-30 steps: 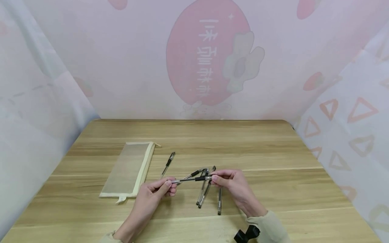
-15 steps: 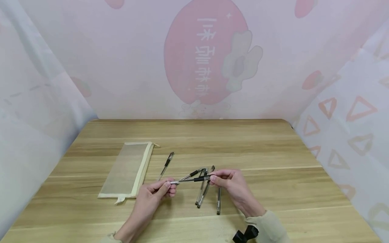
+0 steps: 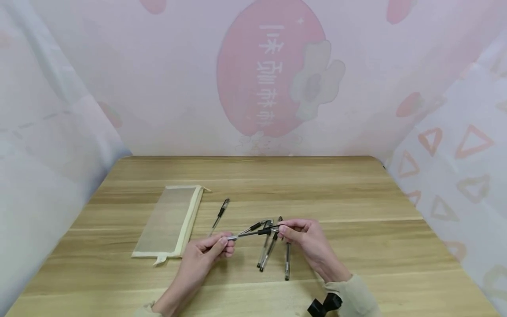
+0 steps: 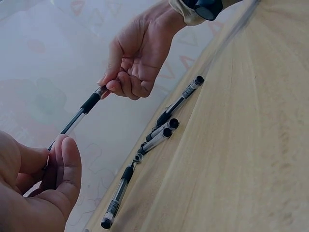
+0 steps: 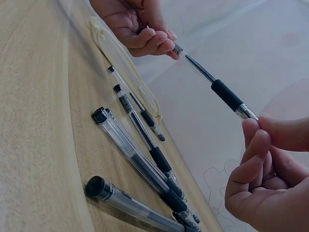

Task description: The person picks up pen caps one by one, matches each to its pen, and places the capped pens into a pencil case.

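Note:
My left hand (image 3: 203, 255) and right hand (image 3: 306, 242) hold one clear-barrelled pen (image 3: 264, 231) between them, raised above the table. The left fingers pinch its clear end, while the right thumb and fingers pinch the other end, beyond the black grip (image 5: 226, 95). What sits under the right fingertips is hidden. Below the held pen, several similar pens (image 3: 269, 253) lie loosely crossed on the wood. One pen (image 3: 287, 264) lies on the near right, partly behind the right hand. Another pen (image 3: 219, 213) lies apart, near the pouch.
A cream mesh zip pouch (image 3: 168, 220) lies flat on the wooden table (image 3: 356, 193), left of the pens. A black device (image 3: 325, 304) is strapped at the right wrist, beside the sleeve. Printed cloth (image 3: 178, 79) hangs behind the table and along both sides.

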### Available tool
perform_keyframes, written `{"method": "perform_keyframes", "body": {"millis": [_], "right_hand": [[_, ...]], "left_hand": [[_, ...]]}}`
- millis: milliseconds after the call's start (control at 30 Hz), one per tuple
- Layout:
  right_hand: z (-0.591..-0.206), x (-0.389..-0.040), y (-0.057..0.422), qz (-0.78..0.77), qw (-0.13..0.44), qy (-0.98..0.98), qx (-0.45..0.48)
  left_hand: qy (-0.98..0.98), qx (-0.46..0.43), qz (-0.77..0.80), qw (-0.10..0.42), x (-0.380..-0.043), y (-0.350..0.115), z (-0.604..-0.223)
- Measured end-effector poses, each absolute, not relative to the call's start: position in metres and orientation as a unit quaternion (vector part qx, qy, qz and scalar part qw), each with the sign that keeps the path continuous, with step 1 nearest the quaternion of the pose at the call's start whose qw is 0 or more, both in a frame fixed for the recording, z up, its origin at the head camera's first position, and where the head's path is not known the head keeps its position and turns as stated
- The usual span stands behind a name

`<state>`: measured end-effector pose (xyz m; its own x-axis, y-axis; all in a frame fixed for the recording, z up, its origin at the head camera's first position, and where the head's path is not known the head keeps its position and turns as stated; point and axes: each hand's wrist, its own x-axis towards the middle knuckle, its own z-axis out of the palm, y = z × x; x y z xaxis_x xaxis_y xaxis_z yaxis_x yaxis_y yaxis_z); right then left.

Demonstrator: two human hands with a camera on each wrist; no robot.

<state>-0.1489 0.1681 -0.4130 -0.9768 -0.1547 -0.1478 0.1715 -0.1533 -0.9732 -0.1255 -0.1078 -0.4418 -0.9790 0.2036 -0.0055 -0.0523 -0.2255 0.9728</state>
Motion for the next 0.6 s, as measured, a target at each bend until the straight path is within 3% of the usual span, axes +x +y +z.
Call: {"method": "perform_keyframes", "body": {"millis": [267, 600], "right_hand": [[-0.416, -0.150, 0.166, -0.758, 0.116, 0.642, 0.009], [-0.408, -0.164, 0.179, -0.729, 0.135, 0.670, -0.027]], "left_hand": [[0.620, 0.043, 0.780, 0.078, -0.123, -0.109, -0.442], [0.631, 0.090, 0.764, 0.101, -0.124, -0.111, -0.435]]}}
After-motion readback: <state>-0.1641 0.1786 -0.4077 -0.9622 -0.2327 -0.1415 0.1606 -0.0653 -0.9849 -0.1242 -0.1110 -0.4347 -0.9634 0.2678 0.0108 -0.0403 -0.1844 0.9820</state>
